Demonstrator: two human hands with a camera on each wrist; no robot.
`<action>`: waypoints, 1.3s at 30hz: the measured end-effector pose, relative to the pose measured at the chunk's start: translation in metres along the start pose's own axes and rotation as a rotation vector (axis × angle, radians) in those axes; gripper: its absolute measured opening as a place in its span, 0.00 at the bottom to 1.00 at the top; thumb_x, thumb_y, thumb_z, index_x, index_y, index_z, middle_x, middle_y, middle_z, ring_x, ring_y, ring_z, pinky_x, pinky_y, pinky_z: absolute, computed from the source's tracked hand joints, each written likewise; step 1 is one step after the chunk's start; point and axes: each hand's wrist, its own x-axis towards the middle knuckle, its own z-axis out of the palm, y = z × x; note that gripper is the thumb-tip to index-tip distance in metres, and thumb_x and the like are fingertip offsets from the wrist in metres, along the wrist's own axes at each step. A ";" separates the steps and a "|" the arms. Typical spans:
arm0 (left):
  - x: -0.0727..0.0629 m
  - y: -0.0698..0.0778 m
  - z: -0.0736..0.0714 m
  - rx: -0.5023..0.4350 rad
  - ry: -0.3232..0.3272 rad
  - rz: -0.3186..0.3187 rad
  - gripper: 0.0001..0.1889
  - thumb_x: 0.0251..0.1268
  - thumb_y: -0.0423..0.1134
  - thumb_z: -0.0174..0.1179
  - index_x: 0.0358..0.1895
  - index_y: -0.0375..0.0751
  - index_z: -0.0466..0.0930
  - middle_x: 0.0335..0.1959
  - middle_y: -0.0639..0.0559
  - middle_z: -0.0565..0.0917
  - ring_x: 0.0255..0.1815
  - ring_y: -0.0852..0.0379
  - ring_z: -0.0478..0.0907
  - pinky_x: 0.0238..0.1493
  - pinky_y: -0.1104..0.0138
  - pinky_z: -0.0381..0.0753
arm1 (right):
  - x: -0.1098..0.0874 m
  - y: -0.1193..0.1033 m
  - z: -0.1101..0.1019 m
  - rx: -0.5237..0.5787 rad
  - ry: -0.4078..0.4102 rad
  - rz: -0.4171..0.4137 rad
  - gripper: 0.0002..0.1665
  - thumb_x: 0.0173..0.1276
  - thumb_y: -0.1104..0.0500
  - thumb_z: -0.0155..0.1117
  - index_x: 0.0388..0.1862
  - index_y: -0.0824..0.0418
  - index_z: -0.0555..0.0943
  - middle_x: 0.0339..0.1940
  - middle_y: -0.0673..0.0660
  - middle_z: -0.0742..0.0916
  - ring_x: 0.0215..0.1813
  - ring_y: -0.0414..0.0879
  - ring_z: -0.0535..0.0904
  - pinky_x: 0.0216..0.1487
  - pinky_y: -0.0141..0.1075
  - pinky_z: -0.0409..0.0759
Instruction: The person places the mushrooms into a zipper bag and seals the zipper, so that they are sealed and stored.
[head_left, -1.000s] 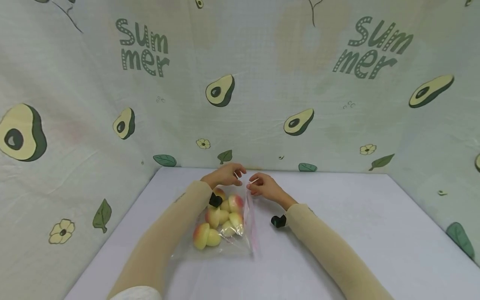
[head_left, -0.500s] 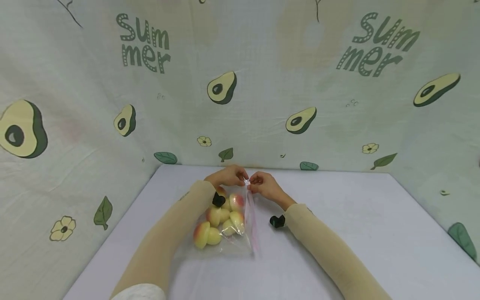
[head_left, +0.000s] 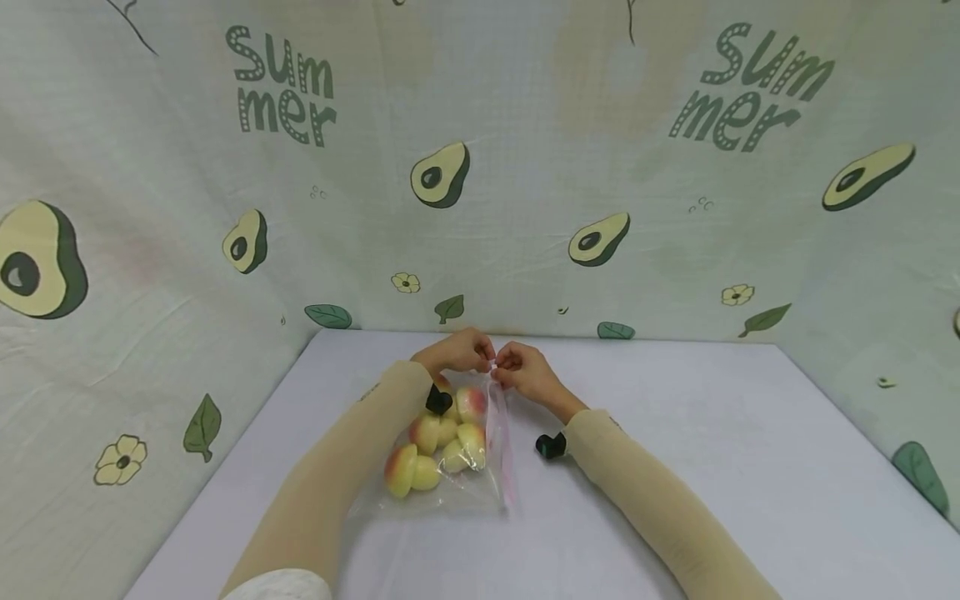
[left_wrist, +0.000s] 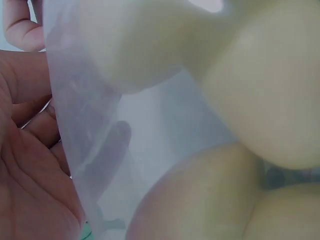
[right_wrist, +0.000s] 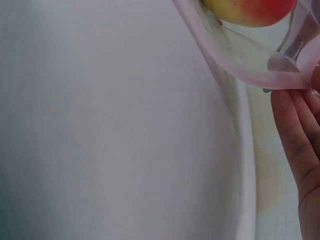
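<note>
A clear zip bag (head_left: 465, 498) with a pink strip along its right side lies on the table. Several yellow mushroom-shaped pieces (head_left: 426, 477) with reddish caps are inside. At the bag's far right corner, my left hand (head_left: 459, 350) pinches the strip's end. Right beside it, my right hand (head_left: 531, 375) pinches the same end. In the left wrist view, the left hand (left_wrist: 30, 135) shows partly behind the clear plastic, its fingertips cut off. The right wrist view has the pink strip (right_wrist: 240, 70) running to the fingers of the right hand (right_wrist: 300, 140).
The white table (head_left: 660, 450) reaches back to a printed cloth (head_left: 517, 167) with avocados, leaves and lettering, which also hangs at both sides. A small black wrist camera (head_left: 551, 446) sits under the right cuff; another black camera (head_left: 438, 400) is over the bag by the left cuff.
A second ago the hands were slightly apart at the far corner with fingers spread. They have come together and now pinch the strip's end. The bag lies nearly where it was.
</note>
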 end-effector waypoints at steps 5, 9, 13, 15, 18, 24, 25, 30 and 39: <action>0.001 0.002 -0.002 0.027 -0.004 -0.005 0.05 0.55 0.27 0.60 0.35 0.36 0.82 0.30 0.51 0.82 0.31 0.57 0.75 0.34 0.68 0.74 | 0.001 0.002 0.001 -0.042 0.019 -0.057 0.08 0.60 0.75 0.61 0.38 0.77 0.74 0.31 0.69 0.83 0.29 0.49 0.80 0.34 0.54 0.80; 0.000 0.005 -0.004 0.041 -0.017 0.017 0.05 0.56 0.26 0.59 0.35 0.34 0.81 0.28 0.51 0.81 0.30 0.58 0.74 0.33 0.68 0.73 | 0.007 0.016 0.003 -0.062 0.054 -0.057 0.07 0.59 0.74 0.62 0.37 0.71 0.75 0.29 0.62 0.83 0.27 0.43 0.79 0.30 0.44 0.81; -0.001 0.007 -0.005 0.034 -0.024 0.017 0.04 0.58 0.26 0.59 0.35 0.34 0.81 0.29 0.50 0.81 0.30 0.58 0.74 0.33 0.69 0.72 | 0.008 0.019 0.003 -0.050 0.070 -0.057 0.08 0.58 0.73 0.62 0.36 0.67 0.75 0.28 0.58 0.82 0.27 0.44 0.78 0.29 0.40 0.80; -0.002 0.009 -0.006 0.036 -0.027 0.014 0.04 0.58 0.26 0.59 0.35 0.34 0.81 0.29 0.50 0.82 0.31 0.58 0.74 0.33 0.69 0.72 | 0.008 0.019 0.003 -0.045 0.073 -0.050 0.08 0.59 0.73 0.62 0.36 0.67 0.75 0.28 0.58 0.82 0.27 0.45 0.78 0.29 0.39 0.79; -0.001 0.011 -0.006 0.046 -0.031 0.023 0.04 0.58 0.27 0.58 0.35 0.34 0.81 0.28 0.50 0.82 0.30 0.59 0.73 0.33 0.69 0.72 | 0.006 0.016 0.002 -0.048 0.074 -0.038 0.08 0.60 0.73 0.63 0.37 0.68 0.75 0.28 0.60 0.82 0.26 0.45 0.77 0.28 0.36 0.77; 0.000 0.011 -0.007 0.066 -0.028 0.059 0.04 0.56 0.27 0.58 0.33 0.35 0.81 0.26 0.53 0.80 0.28 0.60 0.71 0.31 0.70 0.70 | -0.001 -0.004 -0.002 -0.036 0.050 -0.042 0.08 0.59 0.75 0.60 0.38 0.75 0.73 0.29 0.66 0.81 0.27 0.48 0.76 0.27 0.36 0.76; 0.000 0.011 -0.007 0.071 -0.028 0.062 0.04 0.56 0.28 0.58 0.32 0.36 0.81 0.26 0.54 0.80 0.28 0.60 0.71 0.30 0.70 0.70 | -0.003 -0.010 -0.002 -0.034 0.046 -0.041 0.08 0.59 0.75 0.60 0.38 0.76 0.73 0.29 0.67 0.81 0.27 0.48 0.76 0.28 0.37 0.77; 0.002 0.011 -0.008 0.068 -0.019 0.072 0.04 0.55 0.29 0.58 0.32 0.37 0.82 0.26 0.55 0.80 0.28 0.60 0.70 0.30 0.69 0.69 | -0.011 -0.027 -0.003 -0.044 0.039 -0.041 0.10 0.58 0.76 0.59 0.39 0.79 0.72 0.29 0.67 0.80 0.27 0.48 0.77 0.30 0.42 0.79; -0.002 0.010 -0.010 0.068 0.002 0.095 0.04 0.57 0.31 0.58 0.28 0.40 0.82 0.24 0.54 0.80 0.28 0.61 0.71 0.32 0.69 0.72 | -0.011 -0.006 0.001 -0.033 0.056 -0.031 0.11 0.55 0.75 0.61 0.38 0.76 0.72 0.26 0.63 0.79 0.25 0.45 0.76 0.26 0.33 0.76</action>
